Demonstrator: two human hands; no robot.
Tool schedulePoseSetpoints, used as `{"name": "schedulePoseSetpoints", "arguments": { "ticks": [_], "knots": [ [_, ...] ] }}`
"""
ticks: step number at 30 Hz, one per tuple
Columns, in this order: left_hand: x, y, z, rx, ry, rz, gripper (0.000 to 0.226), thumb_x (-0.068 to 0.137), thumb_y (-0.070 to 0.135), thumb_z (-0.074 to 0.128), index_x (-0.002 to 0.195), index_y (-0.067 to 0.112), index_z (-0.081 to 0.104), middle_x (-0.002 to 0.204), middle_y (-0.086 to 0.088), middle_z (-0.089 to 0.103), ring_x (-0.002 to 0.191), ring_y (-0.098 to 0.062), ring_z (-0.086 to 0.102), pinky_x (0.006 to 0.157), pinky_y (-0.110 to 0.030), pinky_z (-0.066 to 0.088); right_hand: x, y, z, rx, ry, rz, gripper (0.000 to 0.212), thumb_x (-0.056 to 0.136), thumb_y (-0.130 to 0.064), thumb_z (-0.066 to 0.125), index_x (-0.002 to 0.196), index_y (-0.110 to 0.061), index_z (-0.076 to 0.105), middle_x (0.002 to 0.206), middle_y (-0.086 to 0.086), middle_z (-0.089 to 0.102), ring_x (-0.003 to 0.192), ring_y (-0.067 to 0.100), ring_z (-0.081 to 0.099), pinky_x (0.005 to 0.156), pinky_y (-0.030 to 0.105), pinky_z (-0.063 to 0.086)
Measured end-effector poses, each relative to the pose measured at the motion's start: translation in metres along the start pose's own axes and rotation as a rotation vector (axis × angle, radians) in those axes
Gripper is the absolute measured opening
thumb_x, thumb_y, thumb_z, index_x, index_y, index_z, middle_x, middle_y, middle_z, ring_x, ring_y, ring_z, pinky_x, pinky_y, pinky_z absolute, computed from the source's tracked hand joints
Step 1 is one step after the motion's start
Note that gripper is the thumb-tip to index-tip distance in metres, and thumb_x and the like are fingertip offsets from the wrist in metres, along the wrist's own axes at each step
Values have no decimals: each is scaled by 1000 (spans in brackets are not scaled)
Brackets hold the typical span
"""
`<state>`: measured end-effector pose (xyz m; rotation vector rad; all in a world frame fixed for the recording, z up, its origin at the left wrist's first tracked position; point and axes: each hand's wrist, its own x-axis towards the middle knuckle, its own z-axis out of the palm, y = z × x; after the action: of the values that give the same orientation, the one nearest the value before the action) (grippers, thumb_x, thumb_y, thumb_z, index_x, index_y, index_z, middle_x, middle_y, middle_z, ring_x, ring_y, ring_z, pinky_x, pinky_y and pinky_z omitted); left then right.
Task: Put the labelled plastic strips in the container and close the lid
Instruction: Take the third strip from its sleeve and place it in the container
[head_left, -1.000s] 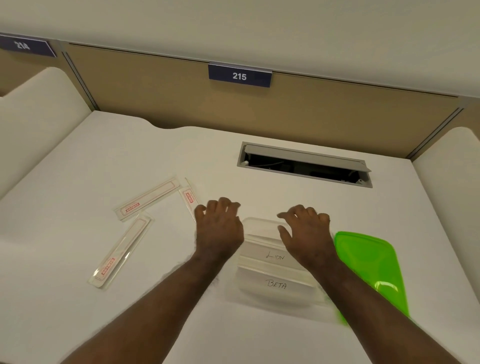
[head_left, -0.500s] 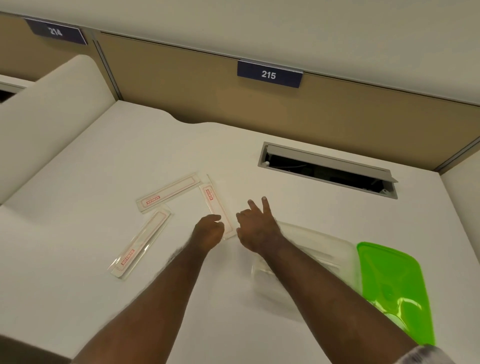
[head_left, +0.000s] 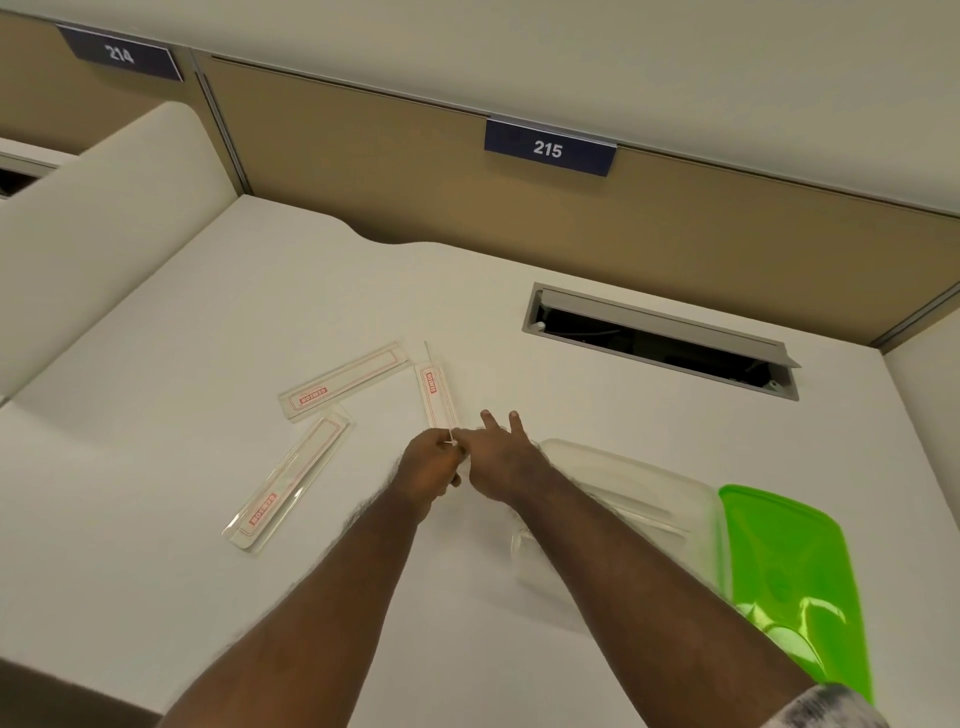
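Plastic strip (head_left: 438, 397) pinched by both hands' fingers (head_left: 451, 448).

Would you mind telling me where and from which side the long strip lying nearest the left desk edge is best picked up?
Probably by its near end, the one with the red label, on the strip. It lies flat and slanted on the desk, so coming from above and pinching across its narrow width looks easiest; its long edges give little to catch.

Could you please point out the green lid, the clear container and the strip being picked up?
green lid (head_left: 789, 561): head view, its flat middle.
clear container (head_left: 639, 488): head view, its far wall.
strip (head_left: 435, 397): head view, its middle.
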<state>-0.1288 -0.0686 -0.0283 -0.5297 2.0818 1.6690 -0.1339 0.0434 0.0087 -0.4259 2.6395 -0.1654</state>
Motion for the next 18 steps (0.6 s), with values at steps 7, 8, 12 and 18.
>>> {"name": "schedulePoseSetpoints", "arguments": {
  "ticks": [7, 8, 12, 18],
  "knots": [
    [-37, 23, -8, -82, 167, 136, 15, 93, 16, 54, 88, 16, 68, 86, -1, 69, 58, -7, 56, 52, -20, 43, -22, 4, -9, 199, 173, -129, 78, 79, 12, 36, 147, -25, 28, 157, -1, 28, 149, 20, 4, 120, 47, 2],
    [-46, 28, -10, -94, 164, 139, 14, 93, 15, 55, 91, 15, 68, 87, 1, 69, 60, -6, 56, 54, -20, 44, -25, 8, -10, 214, 191, -129, 77, 82, 10, 39, 148, -26, 26, 159, -2, 24, 149, 19, 4, 120, 47, 4],
    [-76, 47, -20, -103, 113, 165, 15, 88, 15, 59, 95, 13, 71, 86, 1, 73, 59, -4, 54, 56, -22, 40, -38, 34, -17, 175, 299, -136, 74, 90, -9, 50, 149, -35, 15, 161, -6, 12, 149, 17, 3, 119, 46, 11],
    [-106, 72, -38, 6, -113, 216, 24, 84, 9, 48, 87, 6, 71, 90, -5, 77, 47, -10, 38, 48, -22, 30, -66, 87, -35, 89, 429, -81, 73, 90, -25, 56, 149, -37, 14, 161, -9, 10, 149, 17, 2, 118, 47, 16]
  ]
}}
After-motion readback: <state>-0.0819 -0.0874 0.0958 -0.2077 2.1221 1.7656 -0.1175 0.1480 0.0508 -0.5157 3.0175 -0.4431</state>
